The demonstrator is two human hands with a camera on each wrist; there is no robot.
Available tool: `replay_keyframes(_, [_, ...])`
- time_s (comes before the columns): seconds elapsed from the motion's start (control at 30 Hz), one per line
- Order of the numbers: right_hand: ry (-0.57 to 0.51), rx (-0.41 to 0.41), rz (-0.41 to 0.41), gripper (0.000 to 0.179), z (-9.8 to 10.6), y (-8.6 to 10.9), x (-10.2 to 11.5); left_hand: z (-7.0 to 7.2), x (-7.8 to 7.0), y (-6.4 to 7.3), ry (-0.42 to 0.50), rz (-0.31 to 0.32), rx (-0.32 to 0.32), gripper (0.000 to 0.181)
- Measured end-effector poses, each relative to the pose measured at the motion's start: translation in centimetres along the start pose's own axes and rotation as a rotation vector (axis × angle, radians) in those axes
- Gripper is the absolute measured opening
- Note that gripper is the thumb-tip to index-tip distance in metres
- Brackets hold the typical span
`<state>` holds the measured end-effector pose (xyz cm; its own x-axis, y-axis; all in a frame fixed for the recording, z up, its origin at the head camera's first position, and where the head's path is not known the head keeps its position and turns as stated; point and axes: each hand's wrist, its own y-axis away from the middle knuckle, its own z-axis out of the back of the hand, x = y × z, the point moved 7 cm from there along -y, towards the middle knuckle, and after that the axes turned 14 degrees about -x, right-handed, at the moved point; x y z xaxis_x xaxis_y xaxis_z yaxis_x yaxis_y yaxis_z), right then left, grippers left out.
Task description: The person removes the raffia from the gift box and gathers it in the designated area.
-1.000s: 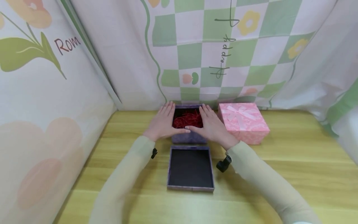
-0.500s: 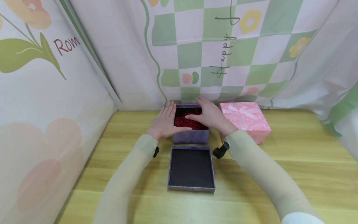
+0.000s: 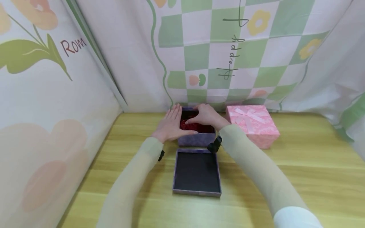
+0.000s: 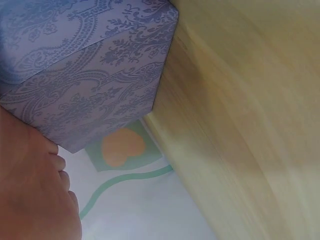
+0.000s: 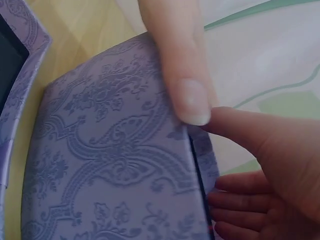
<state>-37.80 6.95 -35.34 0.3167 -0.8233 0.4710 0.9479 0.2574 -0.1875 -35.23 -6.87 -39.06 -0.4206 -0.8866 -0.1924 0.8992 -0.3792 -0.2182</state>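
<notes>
A purple embossed gift box stands near the back of the table, red shredded paper inside it. My left hand rests along the box's left side, fingers straight, thumb lying over the front rim. Over the box opening is my right hand, its fingers bent loosely and pointing down inside. In the right wrist view, the left thumb presses the rim while the right fingers dip past the edge; their tips are partly hidden. The left wrist view has the left hand beside the patterned box wall.
The purple box's lid, dark inside facing up, lies just in front of the box. To the right stands a pink gift box with a ribbon bow. A patterned curtain hangs behind the wooden table.
My right hand has left the box's right rim and moved left over the opening, its fingers now down inside. The left hand stays at the left side.
</notes>
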Motion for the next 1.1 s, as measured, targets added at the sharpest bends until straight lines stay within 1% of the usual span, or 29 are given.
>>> replay_keyframes(0.23, [0.078,0.047,-0.008,0.084,-1.6,-0.4,-0.9,0.0,0.1,0.0,0.002,-0.002,-0.01,0.131])
replay_keyframes(0.4, [0.103,0.075,-0.003,0.075,-2.6,-0.8,-0.8,0.1,0.1,0.0,-0.008,-0.007,-0.014,0.132])
replay_keyframes(0.47, [0.113,0.114,-0.012,0.071,-3.3,-0.9,-1.0,0.0,0.1,0.0,-0.008,-0.004,-0.014,0.133])
replay_keyframes(0.63, [0.157,0.227,-0.063,0.074,-4.7,-0.8,-1.8,-0.4,0.1,-0.1,-0.007,-0.007,-0.018,0.135])
replay_keyframes(0.77, [0.137,0.278,-0.083,0.069,-5.4,-0.6,-2.1,-0.7,0.1,-0.2,-0.002,-0.003,-0.023,0.135])
replay_keyframes(0.83, [0.113,0.279,-0.076,0.063,-5.7,-0.6,-2.2,-0.7,0.1,-0.3,-0.002,-0.003,-0.02,0.135])
replay_keyframes(0.93, [0.105,0.265,-0.04,0.058,-6.1,-0.7,-2.1,-0.6,0.2,-0.2,-0.003,-0.003,-0.018,0.135])
replay_keyframes(1.1, [0.162,0.223,0.034,0.058,-6.5,-0.7,-1.9,-0.3,0.1,0.0,0.001,-0.006,-0.016,0.134])
